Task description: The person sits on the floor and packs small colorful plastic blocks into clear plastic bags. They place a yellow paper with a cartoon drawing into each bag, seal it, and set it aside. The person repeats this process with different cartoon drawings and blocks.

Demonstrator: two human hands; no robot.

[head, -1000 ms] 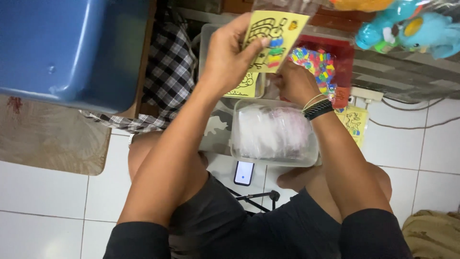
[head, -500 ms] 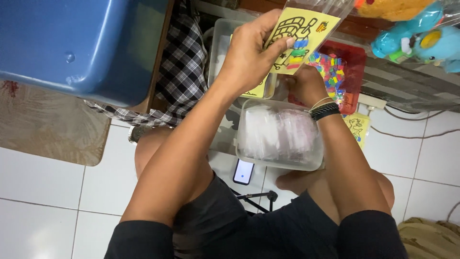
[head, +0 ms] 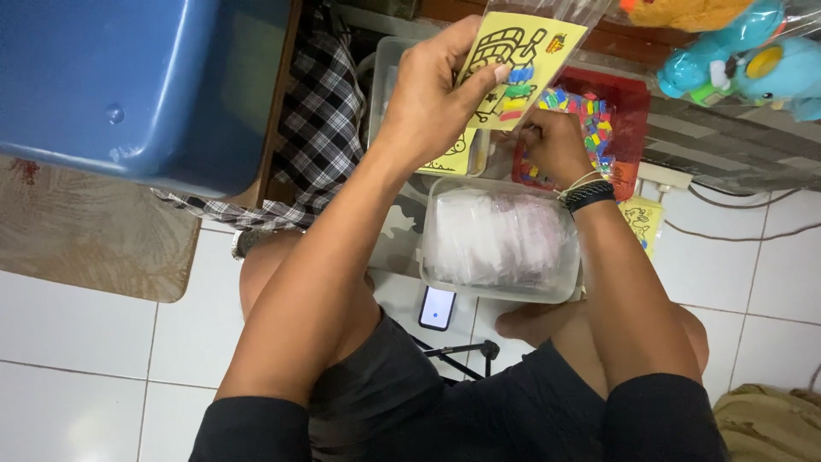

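A large blue plastic tub (head: 128,81) fills the upper left of the frame, with a black-and-white checked cloth (head: 321,128) hanging beside it toward the centre. Below them lies the white tiled floor (head: 77,376), where the person sits with knees apart.

At centre, between the forearms, stands a clear plastic container (head: 500,244) packed with a thick stack of clear plastic sleeves; judging by how full it is, plenty of bagging remains. Above it sits a second clear bin (head: 385,73) holding more yellow cards, and to its right a red tray (head: 629,107) heaped with small bright vials or pieces. Plush toys, teal and orange (head: 735,56), lie in the upper right corner.

The left hand (head: 432,98) is closed on a yellow art card (head: 517,60), fingers wrapped behind it and the thumb pressing its front near the middle. The card is held up at top centre of the frame, tilted, already partly inside a clear sleeve whose open end shows above it. It bears a black line drawing and a short column of coloured tubes along its lower right part.

The right hand (head: 556,145), with bands at the wrist, is curled just below the card, over the near edge of the red tray; whether it pinches anything I cannot tell. This one packet looks nearly assembled.

A small phone (head: 437,308) lies on the floor by the container.
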